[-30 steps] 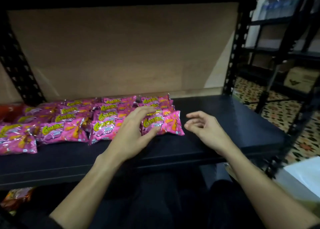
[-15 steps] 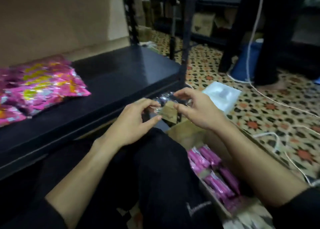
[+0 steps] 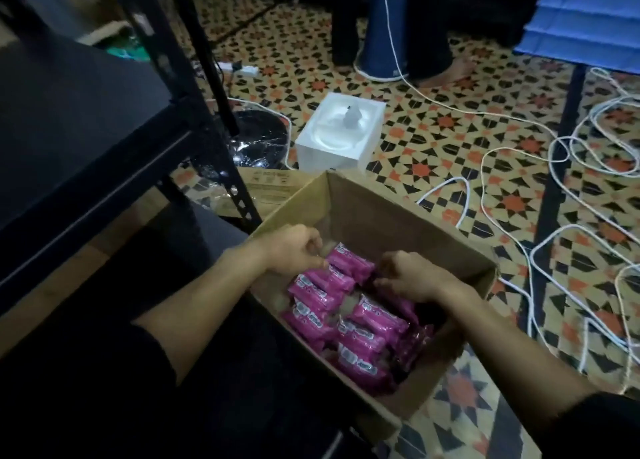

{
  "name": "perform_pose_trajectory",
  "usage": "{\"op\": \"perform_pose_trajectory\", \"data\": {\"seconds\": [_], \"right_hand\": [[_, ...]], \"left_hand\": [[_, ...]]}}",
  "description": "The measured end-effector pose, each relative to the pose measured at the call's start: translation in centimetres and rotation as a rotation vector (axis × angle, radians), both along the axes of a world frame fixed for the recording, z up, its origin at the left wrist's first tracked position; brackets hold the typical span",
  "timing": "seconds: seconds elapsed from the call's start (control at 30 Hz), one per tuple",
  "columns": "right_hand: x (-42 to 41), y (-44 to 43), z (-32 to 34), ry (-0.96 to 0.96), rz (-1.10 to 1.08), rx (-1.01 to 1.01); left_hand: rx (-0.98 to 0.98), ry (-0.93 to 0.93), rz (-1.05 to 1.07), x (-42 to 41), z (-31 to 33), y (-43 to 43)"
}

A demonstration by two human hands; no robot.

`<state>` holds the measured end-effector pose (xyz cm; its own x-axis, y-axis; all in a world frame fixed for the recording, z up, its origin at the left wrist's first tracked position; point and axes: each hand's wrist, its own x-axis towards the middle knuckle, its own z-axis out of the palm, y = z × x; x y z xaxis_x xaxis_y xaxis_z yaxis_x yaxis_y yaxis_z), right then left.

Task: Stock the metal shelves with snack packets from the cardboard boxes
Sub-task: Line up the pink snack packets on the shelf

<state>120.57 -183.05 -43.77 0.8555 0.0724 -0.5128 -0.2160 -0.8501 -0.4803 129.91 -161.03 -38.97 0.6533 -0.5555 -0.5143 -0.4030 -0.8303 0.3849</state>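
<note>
- In the cardboard box (image 3: 363,212) on the patterned floor (image 3: 433,139), just beside the metal shelf (image 3: 69,112): pink snack packets (image 3: 367,334), packed in rows
- Left hand (image 3: 294,250): over the far packets, fingers curled, tips at one packet's edge; grip not determinable
- Right hand (image 3: 408,280): near the left, not touching it, fingers curled down among packets; grip not determinable
- Beyond the box: white tissue box (image 3: 341,131)

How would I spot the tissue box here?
Find the open cardboard box of pink snack packets on the patterned floor. Just beyond its far corner sits the tissue box: the only plain white block, a tissue poking from its top.
</note>
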Motion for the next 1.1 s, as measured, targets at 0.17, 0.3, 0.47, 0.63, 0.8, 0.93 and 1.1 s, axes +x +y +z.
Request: {"op": "perform_pose_trajectory", "data": {"seconds": [0.17, 0.3, 0.47, 0.63, 0.8, 0.93, 1.1], "right_hand": [[3.9, -0.7, -4.0, 0.125, -0.031, -0.068], [6.4, -1.8, -8.1, 0.198, -0.170, -0.129], [4.7, -2.3, -15.8, 0.413, -0.317, -0.192], [3.4, -1.7, -19.9, 0.440, -0.400, -0.277], [2.8, -0.9, -20.2, 0.362, -0.321, -0.419], [3.7, -1.0, -19.1, 0.321, -0.379, -0.365], [5.2, 0.5, -17.7, 0.296, -0.403, -0.107]], "left_hand": [[0.080, 0.101, -0.055, 2.7, -4.9, -3.4], [0.198, 0.083, -0.105, 3.7, -10.0, -4.8], [0.313, 0.206, -0.194, 3.6, -14.9, -4.1], [0.353, 0.232, -0.136, 4.4, -17.3, -2.2], [0.340, 0.278, -0.169, 4.2, -18.9, -2.7], [0.350, 0.308, -0.241, 4.0, -19.4, -4.3], [0.404, 0.331, -0.368, 3.5, -19.8, -5.5]]}}
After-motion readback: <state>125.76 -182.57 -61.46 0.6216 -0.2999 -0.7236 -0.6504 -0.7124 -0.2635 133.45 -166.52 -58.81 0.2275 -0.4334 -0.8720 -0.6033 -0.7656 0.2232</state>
